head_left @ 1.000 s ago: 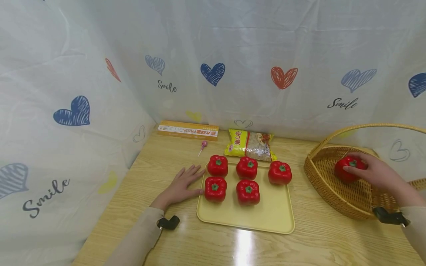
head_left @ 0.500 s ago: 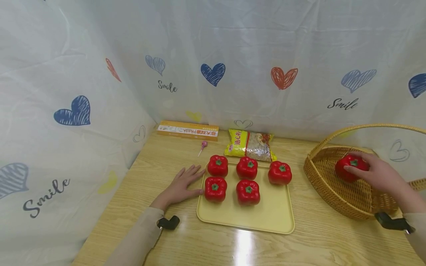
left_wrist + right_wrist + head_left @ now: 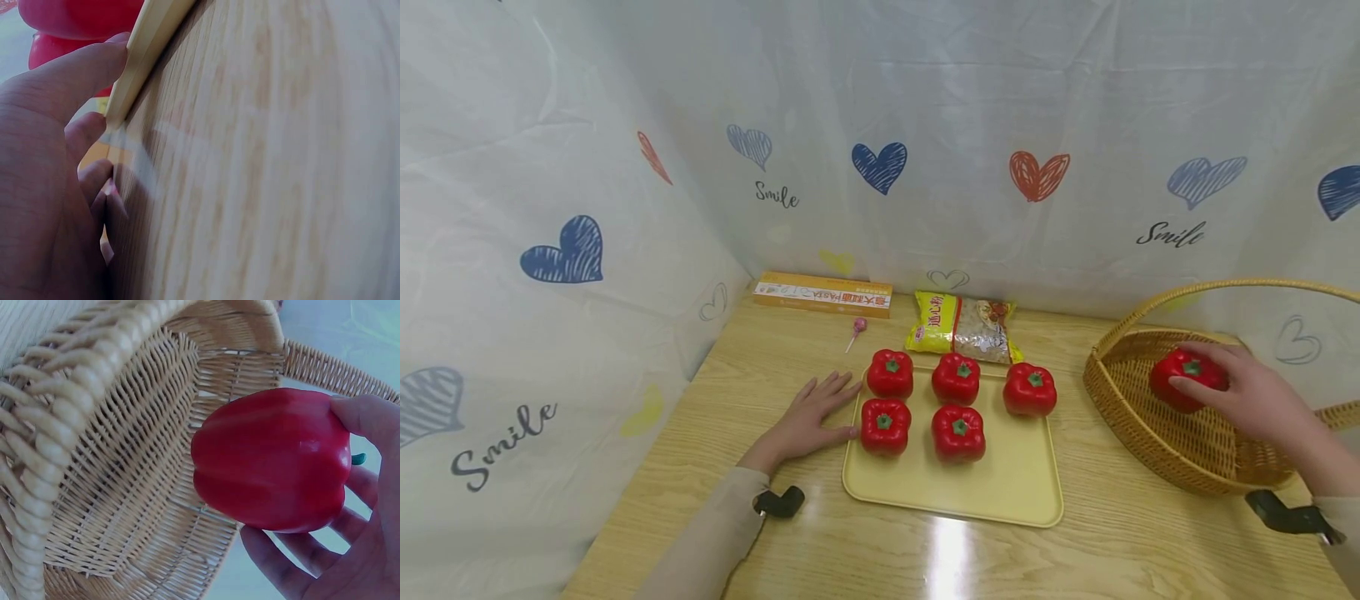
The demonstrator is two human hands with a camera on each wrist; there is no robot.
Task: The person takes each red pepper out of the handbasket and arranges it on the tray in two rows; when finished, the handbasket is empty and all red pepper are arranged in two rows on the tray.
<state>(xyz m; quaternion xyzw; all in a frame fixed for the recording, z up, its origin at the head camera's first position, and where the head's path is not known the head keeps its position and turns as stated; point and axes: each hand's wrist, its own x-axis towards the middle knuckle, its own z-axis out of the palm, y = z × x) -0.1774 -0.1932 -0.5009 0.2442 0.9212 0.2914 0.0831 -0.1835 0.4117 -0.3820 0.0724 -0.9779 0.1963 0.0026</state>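
My right hand (image 3: 1251, 387) grips a red bell pepper (image 3: 272, 459) with a green stem, thumb on one side and fingers round the other. In the head view the pepper overlaps the inside of a wicker basket (image 3: 1116, 421) with a tall arched handle. My left hand (image 3: 811, 418) lies with its fingers spread at the left edge of a pale yellow tray (image 3: 1007, 492). Its thumb touches the tray's rim (image 3: 140, 69) in the left wrist view. On the tray stand several more red bell peppers (image 3: 958, 435), in two rows, stems up.
Behind the tray lies a yellow bag of pasta (image 3: 966, 327). A long orange pasta box (image 3: 822, 296) rests at the back left, with a pink lollipop (image 3: 859, 327) in front of it. A white curtain (image 3: 955, 100) printed with hearts hangs behind and left of the wooden table (image 3: 715, 442).
The right hand and its bell pepper have shifted only slightly over the basket. My left hand, the tray and the peppers on it have stayed in place.
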